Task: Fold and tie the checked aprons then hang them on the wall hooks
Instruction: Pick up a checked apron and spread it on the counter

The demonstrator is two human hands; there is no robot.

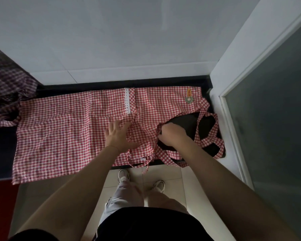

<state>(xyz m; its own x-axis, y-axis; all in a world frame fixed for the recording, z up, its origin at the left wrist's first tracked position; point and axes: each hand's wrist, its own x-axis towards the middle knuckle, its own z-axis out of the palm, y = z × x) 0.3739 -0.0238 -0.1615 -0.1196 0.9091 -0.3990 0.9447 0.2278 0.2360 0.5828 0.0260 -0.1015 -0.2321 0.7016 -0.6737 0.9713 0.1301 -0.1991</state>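
A red-and-white checked apron [59,133] lies spread flat along the dark counter [0,150], its bib end to the right with a white lace strip and a small badge. My left hand [119,136] presses flat on the apron's middle with fingers spread. My right hand [170,134] pinches the cloth edge near the bib, where the checked straps [208,134] loop loosely over the dark surface. A second, dark purple checked apron [7,91] is bunched at the far left of the counter.
A white tiled wall [129,40] rises behind the counter. A white-framed glass door [276,101] stands at the right. Below the counter edge are a light tiled floor [172,176] and my own legs and shoes. A red cabinet front [0,206] shows at the lower left.
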